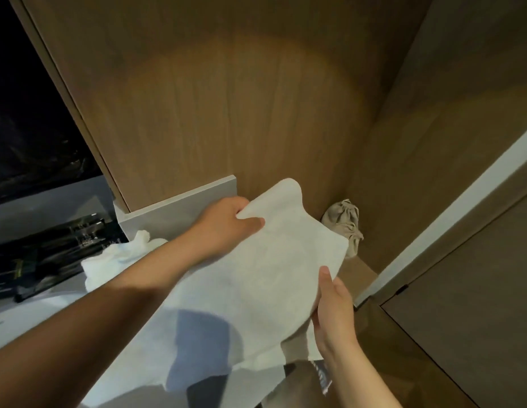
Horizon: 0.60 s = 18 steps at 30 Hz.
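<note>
A large white cloth (274,260) is held up in front of a wooden wall panel (227,113). My left hand (227,223) pinches its upper left edge, thumb on top and fingers behind. My right hand (333,304) grips the cloth's right edge lower down, thumb on the front. The cloth hangs between the two hands and droops toward the bottom of the frame, hiding what lies below it.
A crumpled white cloth (115,257) lies on a pale counter (35,313) at the left. A beige drawstring bag (344,222) sits in the wooden corner. Dark items (50,248) lie at far left. A wooden door (477,304) stands at right.
</note>
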### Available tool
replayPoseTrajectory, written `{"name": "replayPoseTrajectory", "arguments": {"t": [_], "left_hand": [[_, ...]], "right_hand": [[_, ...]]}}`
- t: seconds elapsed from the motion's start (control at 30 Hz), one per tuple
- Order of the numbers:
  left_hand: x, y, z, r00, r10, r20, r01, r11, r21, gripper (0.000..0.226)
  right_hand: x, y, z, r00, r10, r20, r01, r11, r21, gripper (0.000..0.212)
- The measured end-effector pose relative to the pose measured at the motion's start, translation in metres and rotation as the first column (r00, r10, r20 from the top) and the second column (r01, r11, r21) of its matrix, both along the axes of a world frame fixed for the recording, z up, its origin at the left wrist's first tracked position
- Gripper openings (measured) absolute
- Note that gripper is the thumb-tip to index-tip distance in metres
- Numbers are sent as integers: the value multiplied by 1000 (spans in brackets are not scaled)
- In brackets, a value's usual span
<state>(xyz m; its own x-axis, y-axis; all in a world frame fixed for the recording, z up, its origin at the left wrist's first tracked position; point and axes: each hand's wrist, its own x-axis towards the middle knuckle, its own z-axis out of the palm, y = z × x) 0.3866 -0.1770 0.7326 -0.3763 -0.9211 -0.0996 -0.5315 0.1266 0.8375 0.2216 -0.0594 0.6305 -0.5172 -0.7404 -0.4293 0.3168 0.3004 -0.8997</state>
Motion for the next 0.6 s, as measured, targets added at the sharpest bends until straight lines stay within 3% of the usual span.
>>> {"name": "replayPoseTrajectory", "arguments": {"t": [0.1, 0.23, 0.37, 0.6], "left_hand": [[-23, 16, 33, 997, -22, 67, 31, 990, -140, 22], [-65, 42, 73, 999, -27, 39, 35, 967, -251, 24], [-106, 70, 107, 998, -47, -39, 30, 934, -356, 20], [-155, 104, 153, 961, -53, -270, -107, 834, -542, 18]], "right_hand": [[-21, 12, 25, 999, -37, -27, 34, 995, -99, 29], [-64, 35, 67, 989, -112, -95, 91, 975, -205, 25], [-113, 56, 117, 972, -146, -184, 83, 947, -311, 28], [-188, 85, 201, 896, -122, -426, -74, 907, -415, 29]]}}
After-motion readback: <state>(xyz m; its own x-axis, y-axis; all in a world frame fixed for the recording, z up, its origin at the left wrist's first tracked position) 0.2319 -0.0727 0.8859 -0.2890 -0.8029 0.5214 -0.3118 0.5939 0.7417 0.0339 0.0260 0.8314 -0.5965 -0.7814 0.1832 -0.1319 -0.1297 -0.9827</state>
